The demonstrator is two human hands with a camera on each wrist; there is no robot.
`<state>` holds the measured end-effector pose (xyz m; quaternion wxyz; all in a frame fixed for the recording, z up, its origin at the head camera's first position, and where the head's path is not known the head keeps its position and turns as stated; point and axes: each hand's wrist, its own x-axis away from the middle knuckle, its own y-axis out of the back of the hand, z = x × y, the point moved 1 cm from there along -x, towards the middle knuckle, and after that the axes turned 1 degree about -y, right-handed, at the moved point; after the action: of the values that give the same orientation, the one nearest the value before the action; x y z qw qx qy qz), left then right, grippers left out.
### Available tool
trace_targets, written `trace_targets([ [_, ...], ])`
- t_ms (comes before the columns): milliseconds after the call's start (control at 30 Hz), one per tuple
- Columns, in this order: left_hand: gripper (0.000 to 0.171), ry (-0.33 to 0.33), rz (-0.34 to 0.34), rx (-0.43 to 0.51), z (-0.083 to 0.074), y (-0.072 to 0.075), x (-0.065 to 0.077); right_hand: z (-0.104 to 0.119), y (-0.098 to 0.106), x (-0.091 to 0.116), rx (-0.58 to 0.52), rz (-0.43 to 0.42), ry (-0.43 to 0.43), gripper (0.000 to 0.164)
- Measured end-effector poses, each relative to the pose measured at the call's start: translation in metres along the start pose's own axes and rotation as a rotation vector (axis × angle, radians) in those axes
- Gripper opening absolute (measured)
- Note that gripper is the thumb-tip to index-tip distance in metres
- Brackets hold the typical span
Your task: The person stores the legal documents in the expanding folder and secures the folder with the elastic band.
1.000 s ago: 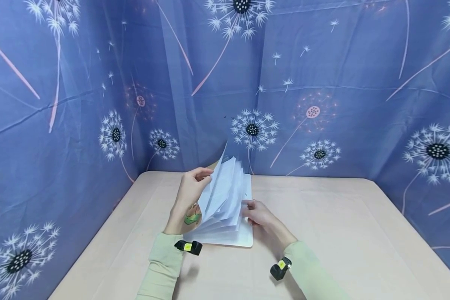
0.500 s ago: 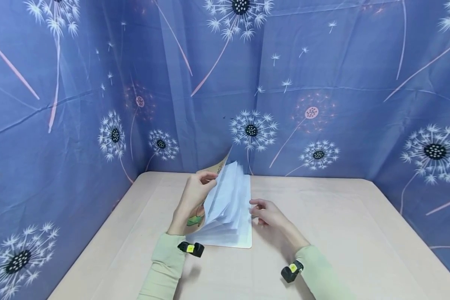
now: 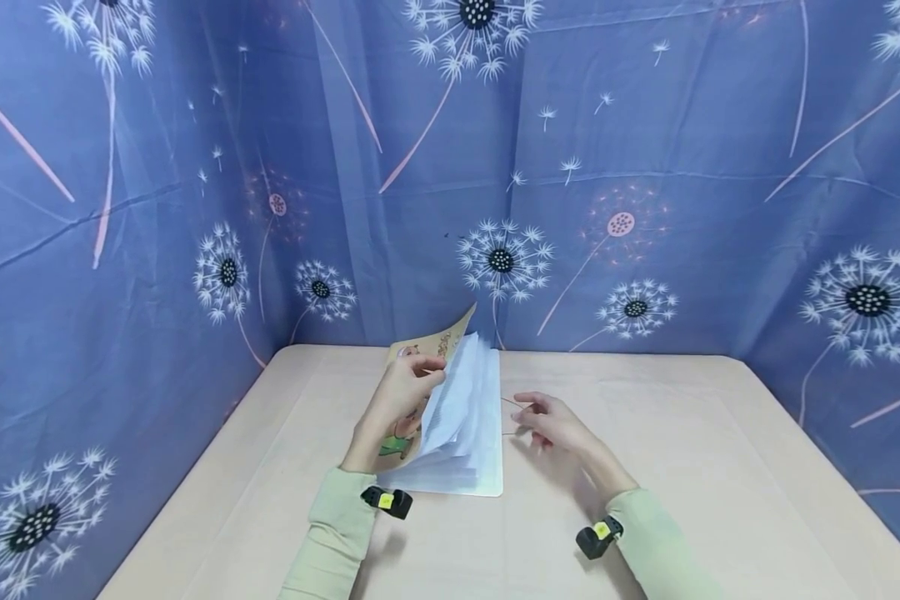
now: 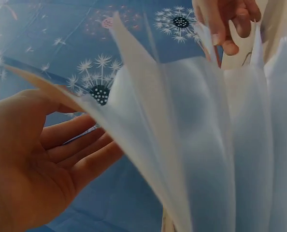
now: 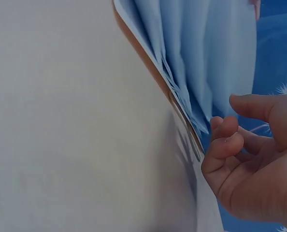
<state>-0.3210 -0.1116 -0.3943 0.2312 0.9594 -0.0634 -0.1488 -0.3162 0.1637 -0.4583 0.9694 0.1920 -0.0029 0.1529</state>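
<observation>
A notebook with a tan illustrated cover [image 3: 450,337] and several white pages [image 3: 461,400] stands partly open on the table. My left hand [image 3: 405,392] holds the cover's free edge, raised and tilted over the pages. In the left wrist view the left hand [image 4: 51,154] has its thumb and fingers on either side of that cover edge. My right hand [image 3: 558,425] hovers just right of the notebook, fingers loosely bent. In the right wrist view a thin loop [image 5: 187,125] hangs from the notebook's edge beside the right hand [image 5: 254,159], its thumb apart from the fingers, apparently holding nothing.
The notebook lies toward the back middle of a pale table [image 3: 645,467]. A blue dandelion-printed cloth [image 3: 570,208] rises behind the table and along both sides. Black camera straps [image 3: 390,502] sit on the wrists.
My left hand has moved right and slightly down, bringing the cover further over the pages. The right hand has drawn right, away from the page edges, and the thin loop now shows beside it.
</observation>
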Motion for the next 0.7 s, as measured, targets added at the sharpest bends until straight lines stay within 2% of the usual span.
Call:
trace_targets([
  [333,0.035,0.029,0.185,-0.053,0.021,-0.027,-0.006,-0.006,0.013,0.003,-0.057,0.011,-0.024,0.052],
  [700,0.033,0.081,0.232,-0.027,0.025,-0.047,-0.004,-0.010,0.019,0.003,-0.027,-0.013,-0.030,0.048],
])
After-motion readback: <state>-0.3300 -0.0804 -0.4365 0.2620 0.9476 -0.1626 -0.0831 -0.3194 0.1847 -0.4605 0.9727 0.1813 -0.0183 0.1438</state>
